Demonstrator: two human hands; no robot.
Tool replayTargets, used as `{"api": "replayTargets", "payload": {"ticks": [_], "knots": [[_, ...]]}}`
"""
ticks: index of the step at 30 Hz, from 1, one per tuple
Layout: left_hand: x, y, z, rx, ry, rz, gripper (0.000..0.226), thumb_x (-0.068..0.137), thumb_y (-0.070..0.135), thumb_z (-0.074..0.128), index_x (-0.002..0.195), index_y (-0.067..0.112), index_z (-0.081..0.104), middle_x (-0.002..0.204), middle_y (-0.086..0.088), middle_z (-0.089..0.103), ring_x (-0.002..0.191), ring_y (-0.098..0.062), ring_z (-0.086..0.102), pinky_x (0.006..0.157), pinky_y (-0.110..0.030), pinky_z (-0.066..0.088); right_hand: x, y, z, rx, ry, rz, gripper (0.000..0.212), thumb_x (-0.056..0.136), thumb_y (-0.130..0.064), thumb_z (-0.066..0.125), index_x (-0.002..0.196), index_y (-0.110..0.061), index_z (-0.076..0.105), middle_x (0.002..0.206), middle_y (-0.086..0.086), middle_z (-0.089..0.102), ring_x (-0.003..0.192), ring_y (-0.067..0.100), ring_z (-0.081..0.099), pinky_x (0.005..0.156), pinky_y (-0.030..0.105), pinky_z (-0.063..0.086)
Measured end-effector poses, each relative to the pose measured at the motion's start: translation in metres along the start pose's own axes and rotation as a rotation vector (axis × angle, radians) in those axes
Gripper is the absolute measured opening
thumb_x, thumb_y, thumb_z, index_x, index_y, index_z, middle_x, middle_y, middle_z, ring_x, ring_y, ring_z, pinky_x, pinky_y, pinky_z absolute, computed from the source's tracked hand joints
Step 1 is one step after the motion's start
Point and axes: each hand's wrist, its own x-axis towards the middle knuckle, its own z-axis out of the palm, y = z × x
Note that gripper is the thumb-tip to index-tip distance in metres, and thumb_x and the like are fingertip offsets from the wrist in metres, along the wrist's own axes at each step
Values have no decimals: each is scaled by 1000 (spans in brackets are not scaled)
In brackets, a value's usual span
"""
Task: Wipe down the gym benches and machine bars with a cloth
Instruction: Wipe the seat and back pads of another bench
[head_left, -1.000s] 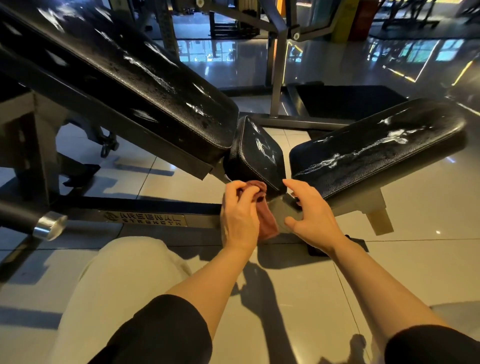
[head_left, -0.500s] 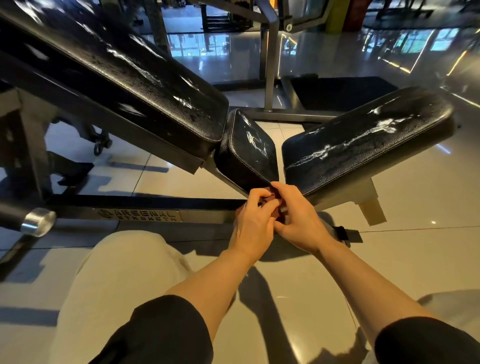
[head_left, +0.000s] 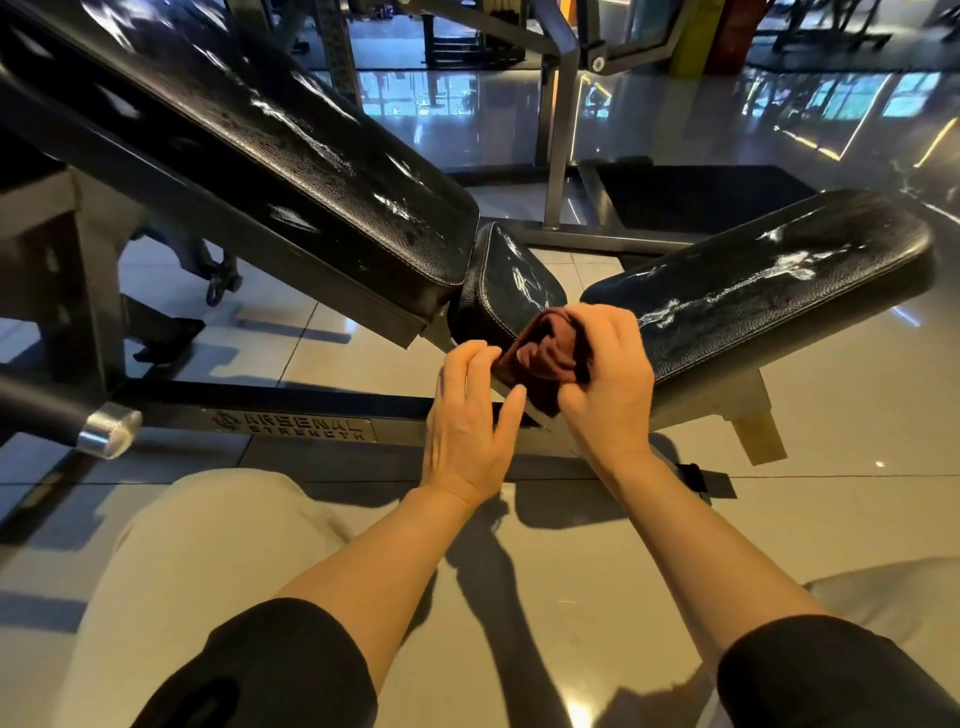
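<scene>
Cloth (head_left: 545, 353) bunched in right hand (head_left: 608, 384) at small middle pad (head_left: 511, 291); left hand (head_left: 467, 415) beside, fingers relaxed, empty; wet-streaked seat pad (head_left: 769, 291) right; chrome-capped bar (head_left: 106, 430) left.

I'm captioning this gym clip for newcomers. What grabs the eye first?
The right hand gripping a bunched maroon cloth at centre, by the small middle pad, with the left hand open beside it. White streaks gleam on the long black backrest pad at upper left and the seat pad at right.
</scene>
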Motion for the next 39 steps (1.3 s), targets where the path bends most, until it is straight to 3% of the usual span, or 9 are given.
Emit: {"api": "replayTargets", "payload": {"ticks": [4, 6, 11, 15, 19, 22, 28, 34, 39], "knots": [[-3, -7, -4, 46, -59, -48, 49, 97, 35, 38, 135, 5, 46, 136, -13, 45, 122, -20, 44, 100, -20, 34, -4, -1, 25, -155, -255, -170, 52, 74, -12, 71, 124, -13, 60, 129, 8, 50, 115, 21, 47, 82, 27, 48], [-6, -13, -5, 99, -142, -38, 53, 98, 38, 38, 141, 9, 40, 145, -10, 39, 131, -19, 37, 103, -26, 32, -15, 13, 33, -261, -222, -190, 41, 76, -13, 72, 117, -12, 63, 124, 9, 53, 110, 21, 46, 81, 31, 47], [-10, -28, -8, 239, -329, 2, 61, 93, 20, 60, 147, 10, 34, 157, -6, 21, 141, -21, 25, 107, -39, 39, -48, 53, 28, -349, -191, -28, 17, 92, -10, 54, 106, -8, 64, 97, -20, 50, 92, -18, 48, 72, 1, 36], [-8, -24, -8, 295, -396, -29, 69, 90, 13, 63, 149, 12, 29, 159, -6, 13, 143, -22, 20, 108, -44, 40, -47, 48, 29, -317, -195, -25, 16, 88, -16, 64, 104, -14, 63, 114, 2, 53, 100, 13, 49, 77, 28, 48], [-9, -21, -11, 273, -422, -46, 70, 91, 13, 60, 151, 15, 24, 160, -3, 8, 146, -19, 14, 113, -41, 33, -46, 34, 24, -403, -309, 67, 36, 76, -5, 77, 111, -5, 66, 116, 14, 53, 100, 29, 49, 73, 29, 42], [-6, -18, -21, 209, -380, -43, 68, 90, 8, 60, 149, 15, 29, 158, -3, 18, 144, -18, 20, 113, -40, 34, -42, 16, 23, -333, -273, 53, 45, 63, 4, 80, 105, -4, 66, 109, 16, 55, 96, 30, 52, 73, 27, 41], [10, -10, -59, 126, -165, -94, 59, 84, -4, 60, 140, 10, 44, 149, -7, 36, 137, -21, 33, 105, -38, 43, 0, -50, 34, -113, -125, -128, 47, 70, 4, 75, 114, -7, 64, 115, 13, 53, 103, 26, 54, 82, 34, 53], [51, -4, -120, 150, 84, -141, 51, 85, 1, 62, 134, 9, 50, 144, -5, 42, 135, -19, 35, 105, -23, 28, 48, -102, 45, -236, -233, -354, 57, 68, -5, 83, 120, -12, 60, 123, 11, 51, 110, 24, 52, 83, 23, 49], [70, -14, -155, 325, -51, -154, 50, 90, 9, 58, 139, 12, 46, 150, -3, 32, 140, -17, 23, 109, -30, 32, 54, -106, 42, -332, -258, -462, 69, 60, 6, 82, 124, -8, 59, 118, 17, 55, 105, 32, 55, 70, 36, 57]]}}
